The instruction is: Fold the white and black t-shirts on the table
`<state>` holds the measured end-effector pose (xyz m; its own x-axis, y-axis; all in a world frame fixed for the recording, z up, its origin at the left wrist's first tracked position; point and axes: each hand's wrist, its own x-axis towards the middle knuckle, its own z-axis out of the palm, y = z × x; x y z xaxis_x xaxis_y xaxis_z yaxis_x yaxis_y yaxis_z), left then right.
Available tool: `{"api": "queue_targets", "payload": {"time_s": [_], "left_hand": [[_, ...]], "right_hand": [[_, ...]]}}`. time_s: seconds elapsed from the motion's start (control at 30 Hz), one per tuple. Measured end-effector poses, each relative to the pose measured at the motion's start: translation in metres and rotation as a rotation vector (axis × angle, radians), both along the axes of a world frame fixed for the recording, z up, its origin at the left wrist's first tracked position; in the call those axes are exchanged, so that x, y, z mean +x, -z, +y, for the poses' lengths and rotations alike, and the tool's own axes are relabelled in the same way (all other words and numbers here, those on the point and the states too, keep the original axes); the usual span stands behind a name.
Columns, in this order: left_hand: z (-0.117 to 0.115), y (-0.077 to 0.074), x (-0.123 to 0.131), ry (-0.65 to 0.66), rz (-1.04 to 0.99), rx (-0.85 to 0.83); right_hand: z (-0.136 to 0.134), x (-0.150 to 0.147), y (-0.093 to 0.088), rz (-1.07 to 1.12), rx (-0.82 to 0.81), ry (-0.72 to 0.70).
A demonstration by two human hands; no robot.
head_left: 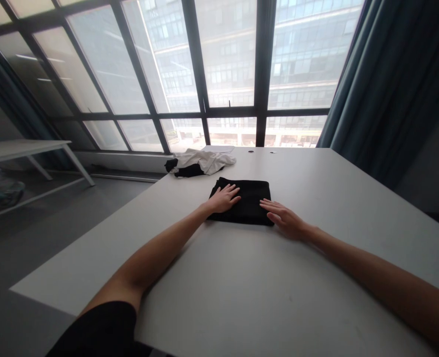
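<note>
A black folded garment [249, 201] lies flat on the white table [219, 282], roughly a rectangle; which kind of garment it is I cannot make out. My left hand [223, 198] rests flat on its left part, fingers stretched out and spread a little. At the right edge, my right hand [284, 218] lies with straight fingers, the fingertips over the cloth and the palm beside it. Neither hand grips the fabric.
Behind the garment to the left is a loose heap of white and black clothes [204, 161] by the table's edge. Two small dark discs sit at the far end. Tall windows [226, 54] stand beyond, a blue-grey curtain [386, 94] at right, another white table [26, 148] at left.
</note>
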<state>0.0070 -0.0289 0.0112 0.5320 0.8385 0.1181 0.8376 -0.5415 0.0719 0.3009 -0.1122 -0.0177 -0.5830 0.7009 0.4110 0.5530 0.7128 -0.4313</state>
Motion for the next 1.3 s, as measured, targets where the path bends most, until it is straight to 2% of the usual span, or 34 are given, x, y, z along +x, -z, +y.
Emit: {"api": "queue_targets", "payload": {"time_s": [0.1, 0.2, 0.27, 0.33, 0.47, 0.63, 0.73, 0.87, 0.97, 1.03, 1.1, 1.2, 1.3], "left_hand": [[0.015, -0.009, 0.015, -0.009, -0.038, 0.092], [0.032, -0.007, 0.023, -0.042, 0.004, 0.161], [0.041, 0.0, 0.019, -0.142, 0.038, 0.158], [0.048, 0.007, 0.009, -0.259, 0.04, 0.092], [0.054, 0.016, -0.011, -0.329, -0.003, -0.036], [0.059, 0.017, -0.011, -0.358, -0.032, -0.08], [0.059, 0.017, -0.009, -0.353, -0.044, -0.08], [0.058, 0.016, -0.011, -0.334, -0.058, -0.069], [0.059, 0.017, -0.011, -0.331, -0.059, -0.066], [0.059, 0.018, -0.01, -0.336, -0.056, -0.058], [0.059, 0.019, -0.01, -0.344, -0.054, -0.047], [0.059, 0.02, -0.01, -0.342, -0.055, -0.051], [0.059, 0.02, -0.011, -0.338, -0.052, -0.066]], "right_hand": [[0.028, -0.012, -0.007, 0.047, 0.025, 0.219], [0.064, -0.038, -0.018, -0.048, -0.011, 0.46], [0.085, -0.058, -0.022, -0.135, -0.078, 0.566], [0.1, -0.074, -0.02, -0.191, -0.149, 0.61], [0.112, -0.085, -0.004, -0.226, -0.227, 0.62], [0.114, -0.059, 0.012, -0.217, -0.289, 0.684], [0.116, -0.039, 0.009, -0.192, -0.326, 0.726], [0.118, -0.032, -0.012, -0.164, -0.277, 0.803], [0.116, -0.05, -0.024, -0.149, -0.166, 0.717], [0.115, -0.068, -0.025, -0.163, -0.102, 0.58], [0.115, -0.083, -0.019, -0.207, -0.105, 0.489], [0.12, -0.09, -0.008, -0.274, -0.206, 0.495], [0.13, -0.079, -0.001, -0.275, -0.263, 0.557]]}}
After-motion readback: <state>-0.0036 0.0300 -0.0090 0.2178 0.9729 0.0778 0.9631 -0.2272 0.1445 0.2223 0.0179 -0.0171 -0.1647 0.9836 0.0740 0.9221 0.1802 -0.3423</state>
